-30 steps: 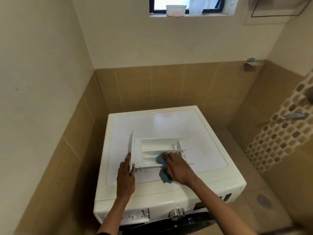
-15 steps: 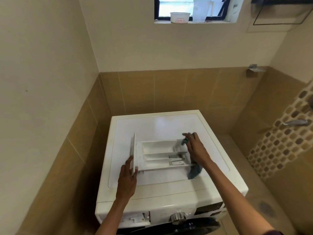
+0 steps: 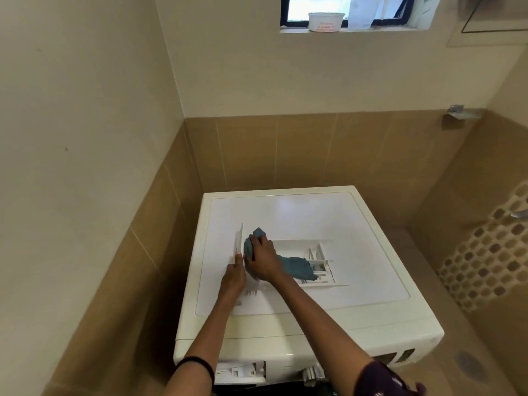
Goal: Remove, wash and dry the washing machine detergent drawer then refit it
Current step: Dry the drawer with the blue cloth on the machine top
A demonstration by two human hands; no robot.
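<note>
The white detergent drawer (image 3: 297, 248) lies on top of the white washing machine (image 3: 357, 318), its front panel upright at the left. My left hand (image 3: 233, 277) grips the near end of that front panel. My right hand (image 3: 261, 260) presses a blue cloth (image 3: 295, 265) into the drawer's left end, right behind the panel. The cloth trails to the right across the compartments. The open drawer slot (image 3: 241, 371) shows at the machine's front, lower left.
Tiled walls close in on the left and behind the machine. A window ledge with a white tub (image 3: 325, 22) is high on the back wall. A floor drain (image 3: 465, 362) and a tap (image 3: 518, 214) are at the right.
My right hand has carried the blue cloth from the drawer's right end to its left end. My left hand has stayed on the front panel.
</note>
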